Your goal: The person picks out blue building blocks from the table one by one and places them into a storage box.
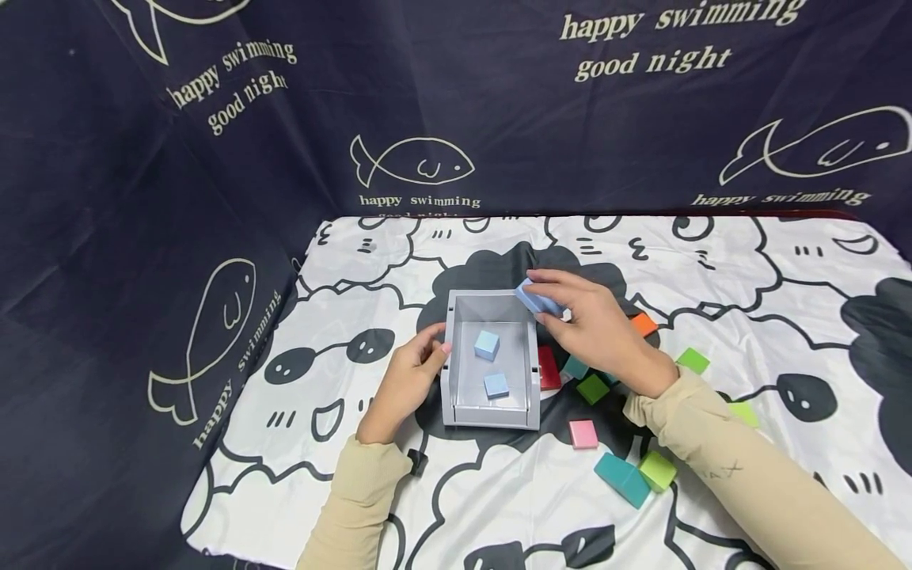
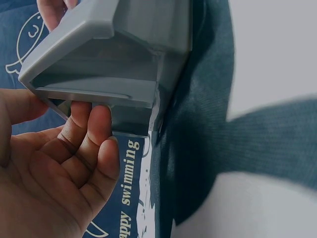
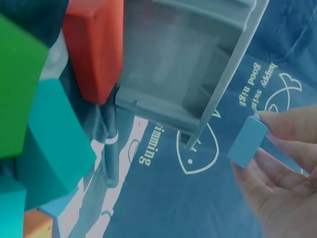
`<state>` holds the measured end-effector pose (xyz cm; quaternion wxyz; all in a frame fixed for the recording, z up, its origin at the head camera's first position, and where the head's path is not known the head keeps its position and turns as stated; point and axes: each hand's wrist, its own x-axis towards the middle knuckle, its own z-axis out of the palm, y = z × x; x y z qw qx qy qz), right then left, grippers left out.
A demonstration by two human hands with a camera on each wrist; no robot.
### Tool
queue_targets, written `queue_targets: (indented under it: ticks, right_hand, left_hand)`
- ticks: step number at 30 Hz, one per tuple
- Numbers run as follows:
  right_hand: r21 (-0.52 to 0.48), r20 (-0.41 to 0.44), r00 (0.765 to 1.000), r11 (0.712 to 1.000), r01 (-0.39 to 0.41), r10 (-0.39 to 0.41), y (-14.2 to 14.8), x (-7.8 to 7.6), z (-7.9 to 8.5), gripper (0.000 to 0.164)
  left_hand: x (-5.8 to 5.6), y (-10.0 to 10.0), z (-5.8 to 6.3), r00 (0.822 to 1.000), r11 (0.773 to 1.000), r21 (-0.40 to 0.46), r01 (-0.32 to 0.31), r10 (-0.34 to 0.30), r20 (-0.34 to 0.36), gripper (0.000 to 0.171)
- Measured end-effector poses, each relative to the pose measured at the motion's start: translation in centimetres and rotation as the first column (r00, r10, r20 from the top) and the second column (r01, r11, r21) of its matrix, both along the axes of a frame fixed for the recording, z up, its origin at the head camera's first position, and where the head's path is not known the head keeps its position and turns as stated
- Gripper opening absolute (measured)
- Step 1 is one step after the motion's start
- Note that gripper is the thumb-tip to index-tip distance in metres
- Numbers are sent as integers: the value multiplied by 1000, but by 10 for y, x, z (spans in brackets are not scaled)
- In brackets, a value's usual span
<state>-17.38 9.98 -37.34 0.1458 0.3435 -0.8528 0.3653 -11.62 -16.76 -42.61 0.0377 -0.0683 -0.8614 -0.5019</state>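
Observation:
A grey plastic box point(image 1: 454, 418) sits on the cloth, its top facing up. Two light blue blocks, one farther back point(image 1: 488, 345) and one nearer point(image 1: 496, 385), lie apart inside it. My left hand point(image 1: 408, 380) grips the box's left wall, thumb by the rim; in the left wrist view the curled fingers point(image 2: 99, 124) meet the wall's lower edge. Above the box's back right corner, my right hand point(image 1: 594, 328) pinches a blue rectangular block point(image 1: 536, 298) between thumb and fingers. The right wrist view shows that block point(image 3: 247, 142) held clear of the box wall.
Right of the box lie a red block point(image 1: 548, 368), a green block point(image 1: 593, 389) and a pink block point(image 1: 583, 434). Nearer me, a teal block point(image 1: 622, 478) touches a lime block point(image 1: 658, 471). An orange block point(image 1: 644, 324) sits behind my right wrist. Dark fabric point(image 1: 606, 158) hangs behind.

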Motion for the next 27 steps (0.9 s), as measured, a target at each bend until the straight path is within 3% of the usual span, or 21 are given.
queue_targets:
  ticks: [20, 27]
  right_hand:
    - [68, 46, 990, 988, -139, 136, -28, 16, -3, 41]
    - [143, 54, 981, 971, -191, 185, -40, 24, -4, 39]
  left_hand:
    - [-1, 0, 0, 1000, 1000, -9, 7, -7, 0, 34]
    - [-1, 0, 0, 1000, 1000, -13, 11, -11, -1, 34]
